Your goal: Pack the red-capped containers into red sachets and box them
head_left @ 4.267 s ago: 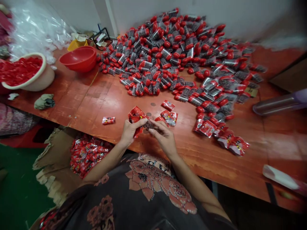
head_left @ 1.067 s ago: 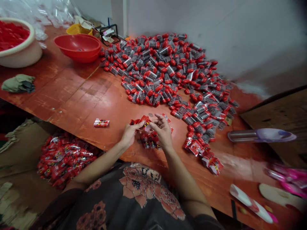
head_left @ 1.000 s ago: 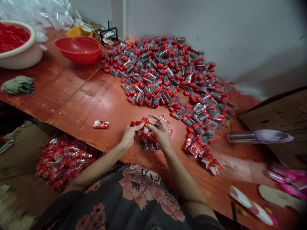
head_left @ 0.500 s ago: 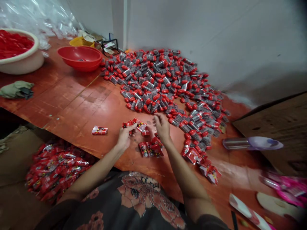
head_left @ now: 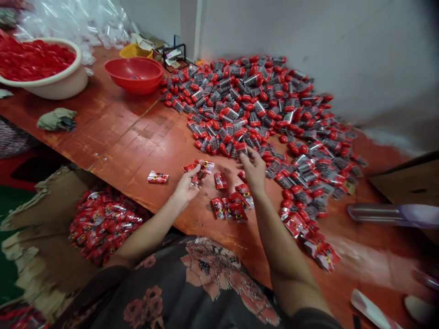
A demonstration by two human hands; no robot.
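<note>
My left hand (head_left: 188, 186) is closed on a red printed packet (head_left: 207, 167) with clear ends, just above the table. My right hand (head_left: 254, 171) is at the near edge of a heap of small clear containers with red caps (head_left: 233, 114). Its fingertips close on one red-capped container (head_left: 241, 148). Between the hands lies a single red packet (head_left: 220, 180). Closer to me is a cluster of red packets (head_left: 228, 209), and one packet (head_left: 157, 177) lies apart to the left.
A white tub (head_left: 65, 82) of red pieces and a red bowl (head_left: 133, 75) stand at the back left, near a crumpled cloth (head_left: 56, 119). Below the table edge, an open carton (head_left: 44, 224) holds many red packets. A purple-and-metal object (head_left: 391, 214) lies right, beside a cardboard box (head_left: 408, 178).
My right hand has moved away from my left, to the heap's edge, and taken hold of a container. A packet now shows on the table between my hands. The view has shifted left.
</note>
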